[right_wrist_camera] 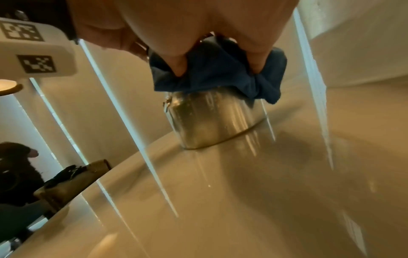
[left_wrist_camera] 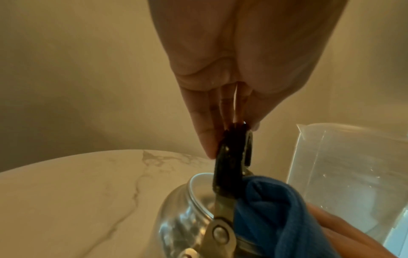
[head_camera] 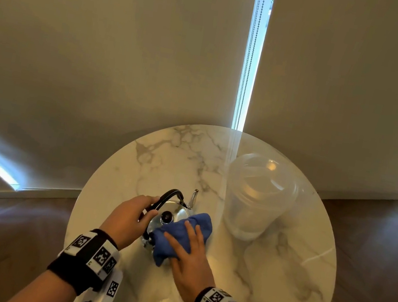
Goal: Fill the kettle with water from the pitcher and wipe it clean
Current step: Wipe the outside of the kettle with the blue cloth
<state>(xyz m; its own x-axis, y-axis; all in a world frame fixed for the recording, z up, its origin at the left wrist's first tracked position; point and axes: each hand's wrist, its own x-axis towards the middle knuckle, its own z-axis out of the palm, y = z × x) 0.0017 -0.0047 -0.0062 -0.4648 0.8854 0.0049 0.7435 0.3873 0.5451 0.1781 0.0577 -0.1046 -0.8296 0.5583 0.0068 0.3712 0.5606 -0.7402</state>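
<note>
A home living space, it seems — a round marble-topped table (head_camera: 280,256) on wood flooring (head_camera: 382,247); drawn roller blinds (head_camera: 105,43) with a bead chain (head_camera: 250,54) — domestic, not industrial.

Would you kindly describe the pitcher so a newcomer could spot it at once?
Start at the round marble table. On its far right side stands the pitcher, right of the kettle. It is the only clear plastic thing there, taller than the shiny kettle.

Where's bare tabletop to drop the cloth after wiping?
Bare marble left of the kettle out to the table rim, behind the spout, and at the right rim beyond the pitcher. Crowded: the gap between kettle and pitcher, where the right hand presses the cloth.
</note>
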